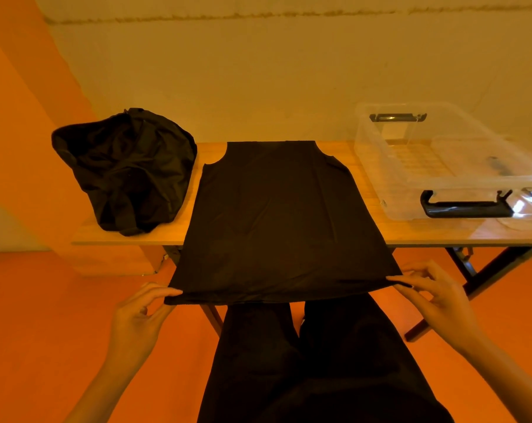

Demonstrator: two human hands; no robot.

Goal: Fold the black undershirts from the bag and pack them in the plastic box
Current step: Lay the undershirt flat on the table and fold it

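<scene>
A black undershirt [276, 215] lies spread flat across the middle of the wooden table [411, 233], shoulders at the far edge, its hem stretched out past the near edge. My left hand [139, 315] pinches the hem's left corner and my right hand [435, 291] pinches the right corner, holding the hem taut. A crumpled black bag [127, 172] sits on the table's left end. The clear plastic box [450, 166] with black handles stands on the right end; no shirts show inside it.
The folding table stands against a pale wall, its dark legs [472, 282] showing under the right side. My legs in dark trousers [313, 361] are under the hem. An orange floor [45, 331] surrounds the table.
</scene>
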